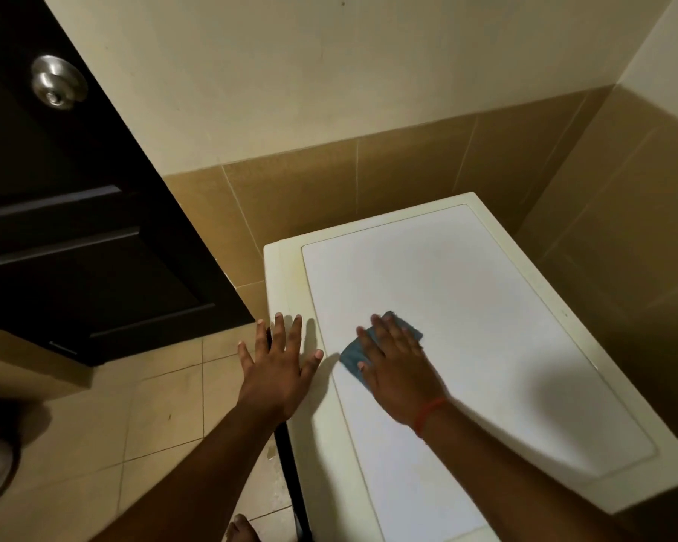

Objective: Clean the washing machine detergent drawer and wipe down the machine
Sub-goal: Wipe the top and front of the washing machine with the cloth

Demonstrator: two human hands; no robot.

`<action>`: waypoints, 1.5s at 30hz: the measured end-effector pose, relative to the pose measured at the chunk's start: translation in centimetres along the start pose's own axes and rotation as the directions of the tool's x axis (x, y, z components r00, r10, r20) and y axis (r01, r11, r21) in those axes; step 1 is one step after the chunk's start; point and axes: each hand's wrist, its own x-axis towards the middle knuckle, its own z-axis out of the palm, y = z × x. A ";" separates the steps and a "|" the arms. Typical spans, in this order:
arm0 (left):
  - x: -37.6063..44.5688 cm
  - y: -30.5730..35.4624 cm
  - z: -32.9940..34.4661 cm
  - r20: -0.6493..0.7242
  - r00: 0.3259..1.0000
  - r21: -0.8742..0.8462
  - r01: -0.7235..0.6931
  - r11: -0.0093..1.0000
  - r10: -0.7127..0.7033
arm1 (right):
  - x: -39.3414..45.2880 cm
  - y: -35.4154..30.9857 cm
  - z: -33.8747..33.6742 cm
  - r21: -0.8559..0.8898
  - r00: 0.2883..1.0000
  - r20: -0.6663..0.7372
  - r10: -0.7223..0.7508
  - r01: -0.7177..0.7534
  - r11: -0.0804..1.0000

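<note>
1. The washing machine (466,326) stands in a tiled corner, its white top's long axis running from 5 toward 11 o'clock.
2. A dark door (75,228) with a metal knob (57,82) stands at 10 o'clock.
3. The right hand (396,365), fingers flat, presses a blue cloth (353,356) on the top.
4. The left hand (276,365), fingers spread, rests on the machine's 9 o'clock edge.
</note>
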 end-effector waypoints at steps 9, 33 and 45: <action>-0.6 5.2 0.8 0.016 1.000 0.057 -0.015 0.998 0.014 | -2.2 6.5 -0.3 0.020 0.995 -0.009 0.097 -0.097 0.995; -0.1 11.0 2.2 -0.024 0.999 0.088 -0.023 0.996 0.025 | -3.0 22.5 -1.3 0.075 0.859 -0.048 0.510 -0.506 0.859; -1.3 9.8 1.9 -0.044 0.999 0.090 0.013 0.996 -0.009 | -3.3 21.3 -1.0 0.120 0.926 -0.006 0.379 -0.375 0.919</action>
